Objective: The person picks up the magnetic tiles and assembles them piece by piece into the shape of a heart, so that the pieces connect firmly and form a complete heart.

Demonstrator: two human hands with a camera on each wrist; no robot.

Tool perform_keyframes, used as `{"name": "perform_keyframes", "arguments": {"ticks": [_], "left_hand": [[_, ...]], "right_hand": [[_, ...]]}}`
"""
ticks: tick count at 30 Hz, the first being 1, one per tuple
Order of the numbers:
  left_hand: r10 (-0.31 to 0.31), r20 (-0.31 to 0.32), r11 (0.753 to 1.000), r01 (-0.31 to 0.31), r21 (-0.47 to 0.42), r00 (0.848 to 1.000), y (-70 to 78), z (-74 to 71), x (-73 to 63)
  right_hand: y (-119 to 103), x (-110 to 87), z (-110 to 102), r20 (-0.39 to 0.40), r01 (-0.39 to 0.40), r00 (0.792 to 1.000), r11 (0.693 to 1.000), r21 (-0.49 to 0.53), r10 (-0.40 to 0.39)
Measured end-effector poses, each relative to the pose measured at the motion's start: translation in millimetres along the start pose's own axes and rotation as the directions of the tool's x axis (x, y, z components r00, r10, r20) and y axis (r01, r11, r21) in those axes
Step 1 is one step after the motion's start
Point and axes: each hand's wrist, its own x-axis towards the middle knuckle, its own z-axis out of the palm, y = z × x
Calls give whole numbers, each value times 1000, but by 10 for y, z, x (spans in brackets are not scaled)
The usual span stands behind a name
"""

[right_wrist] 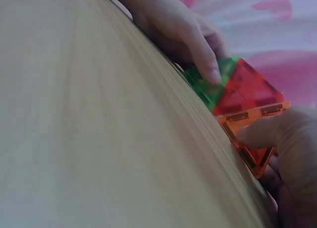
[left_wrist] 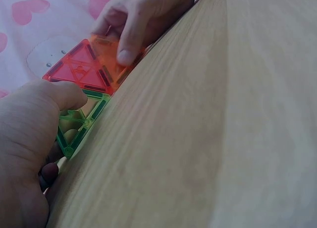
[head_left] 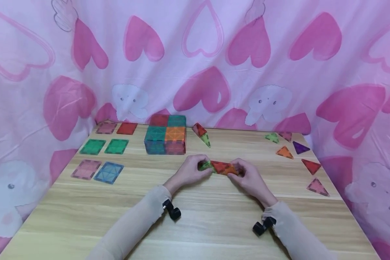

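Three translucent triangular magnetic tiles stand edge to edge in a row at the middle of the table. My left hand pinches the green triangular tile between thumb and fingers. On the other end, my right hand pinches the orange triangular tile, thumb on its near face. Between them sits the red triangular tile, touching both neighbours. In the wrist views the row looks upright or tilted, its lower edge close to the wood. Fingers behind the tiles are partly hidden.
Behind the hands stands a box of coloured square tiles. A joined red, orange and green piece lies beside it. Several loose squares, including a blue one, lie left; several loose triangles, including a purple one, lie right. A pink curtain encloses the table.
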Motion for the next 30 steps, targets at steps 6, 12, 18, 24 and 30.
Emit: {"name": "perform_keyframes", "arguments": {"ticks": [6,12,18,24,30], "left_hand": [[-1,8,1000,1,-2,1000,-12,1,11],[-2,3,1000,2,-1,1000,-13,9,13],[-13,19,1000,13,-16,1000,-9,27,4],[-5,12,998,6,-63,1000,-6,26,18],[10,10,998,-9,-59,1000,-4,31,13]], "right_hand": [[-43,43,72,-22,-41,999,999,10,42],[-5,38,40,-25,-44,999,997,58,45],[86,-1,-73,-13,-56,998,995,81,57],[272,1,-332,-79,-41,996,999,31,43],[484,-76,-644,-215,-67,975,996,-52,55]]}}
